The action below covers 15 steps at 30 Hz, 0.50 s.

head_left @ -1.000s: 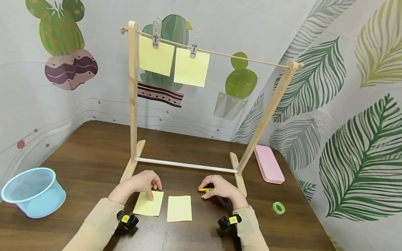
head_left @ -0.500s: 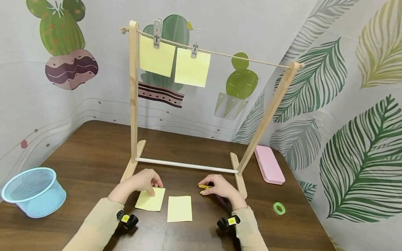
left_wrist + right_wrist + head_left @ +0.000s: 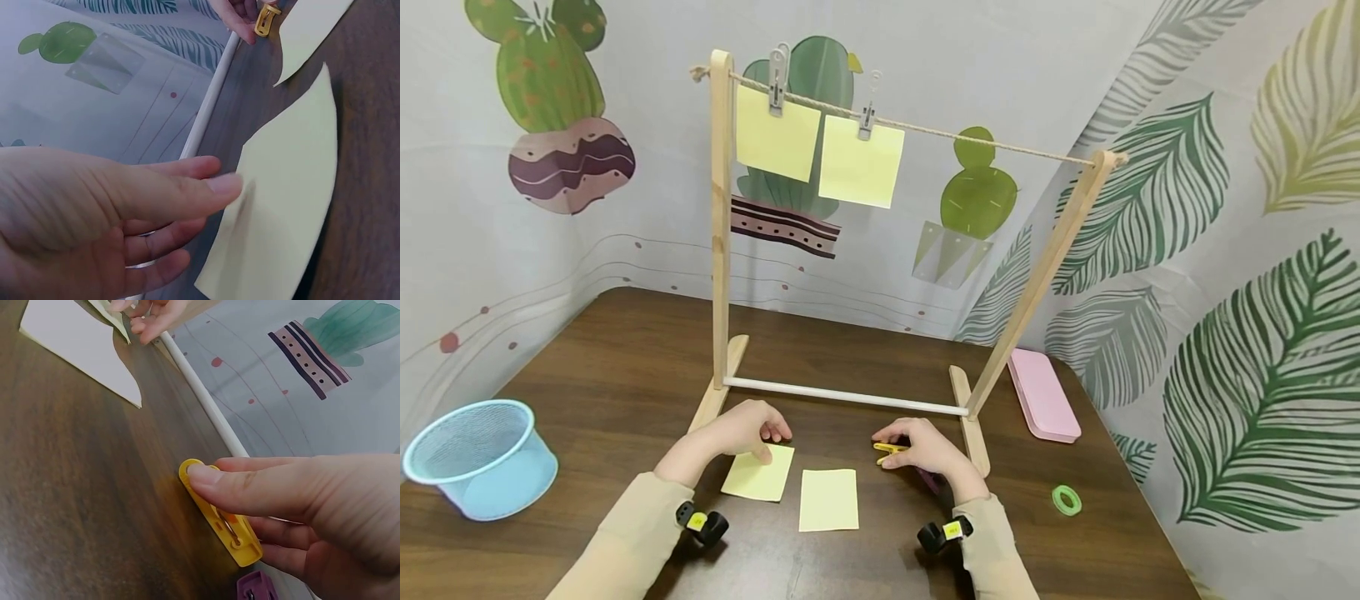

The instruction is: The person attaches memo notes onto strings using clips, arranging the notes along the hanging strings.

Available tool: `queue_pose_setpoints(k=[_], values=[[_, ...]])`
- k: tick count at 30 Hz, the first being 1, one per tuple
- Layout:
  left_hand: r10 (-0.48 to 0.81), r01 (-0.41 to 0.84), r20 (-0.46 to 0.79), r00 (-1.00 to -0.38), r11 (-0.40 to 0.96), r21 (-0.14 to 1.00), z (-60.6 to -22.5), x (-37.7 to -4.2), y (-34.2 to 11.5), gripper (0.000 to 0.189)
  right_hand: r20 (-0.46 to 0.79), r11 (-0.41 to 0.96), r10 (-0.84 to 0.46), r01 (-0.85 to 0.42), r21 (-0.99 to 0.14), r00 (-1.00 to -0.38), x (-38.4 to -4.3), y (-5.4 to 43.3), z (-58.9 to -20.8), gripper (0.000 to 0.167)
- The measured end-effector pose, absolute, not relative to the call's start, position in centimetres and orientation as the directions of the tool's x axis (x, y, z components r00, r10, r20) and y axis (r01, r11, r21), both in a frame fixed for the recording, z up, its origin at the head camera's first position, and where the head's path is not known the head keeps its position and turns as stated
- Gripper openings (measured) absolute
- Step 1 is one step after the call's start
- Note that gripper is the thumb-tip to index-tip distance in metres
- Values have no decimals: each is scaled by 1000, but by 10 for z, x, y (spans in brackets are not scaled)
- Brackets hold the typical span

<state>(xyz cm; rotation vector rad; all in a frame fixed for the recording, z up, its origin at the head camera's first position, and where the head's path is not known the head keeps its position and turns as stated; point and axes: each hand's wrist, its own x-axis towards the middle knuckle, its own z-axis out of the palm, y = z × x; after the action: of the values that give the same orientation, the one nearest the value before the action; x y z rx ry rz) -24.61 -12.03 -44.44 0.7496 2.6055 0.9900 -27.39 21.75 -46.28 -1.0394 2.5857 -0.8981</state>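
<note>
My left hand (image 3: 745, 429) pinches the far edge of a yellow sticky note (image 3: 756, 479) on the table's left-centre. In the left wrist view the thumb lies over the edge of this paper, which bows upward. A second yellow sticky note (image 3: 829, 500) lies just to its right. My right hand (image 3: 927, 448) holds a yellow clothespin (image 3: 232, 540) between thumb and fingers, near the rack's right foot. A purple clip (image 3: 255, 587) lies on the table beneath that hand, partly hidden. Two more yellow notes hang from the rope (image 3: 985, 143), each under a grey clip (image 3: 867, 123).
A wooden rack (image 3: 721, 250) with a white crossbar (image 3: 842, 395) stands behind the hands. At the left is a blue mesh basket (image 3: 497, 475). A pink case (image 3: 1043, 396) and a green tape ring (image 3: 1066, 500) lie at the right.
The left hand's sticky note has slid slightly away from me and to the right. The clothespin has turned a little in the right hand. The hanging notes stay as they were.
</note>
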Motion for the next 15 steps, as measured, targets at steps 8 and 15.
queue_pose_setpoints(k=[8, 15], values=[[608, 440, -63, -792, 638, 631, -442, -247, -121, 53, 37, 559, -693, -569, -603, -720, -274, 221, -462, 44], [601, 461, -81, -795, 686, 563, -439, -240, -119, 55, 44, 575, -691, -586, -571, -721, -275, 221, -464, 44]])
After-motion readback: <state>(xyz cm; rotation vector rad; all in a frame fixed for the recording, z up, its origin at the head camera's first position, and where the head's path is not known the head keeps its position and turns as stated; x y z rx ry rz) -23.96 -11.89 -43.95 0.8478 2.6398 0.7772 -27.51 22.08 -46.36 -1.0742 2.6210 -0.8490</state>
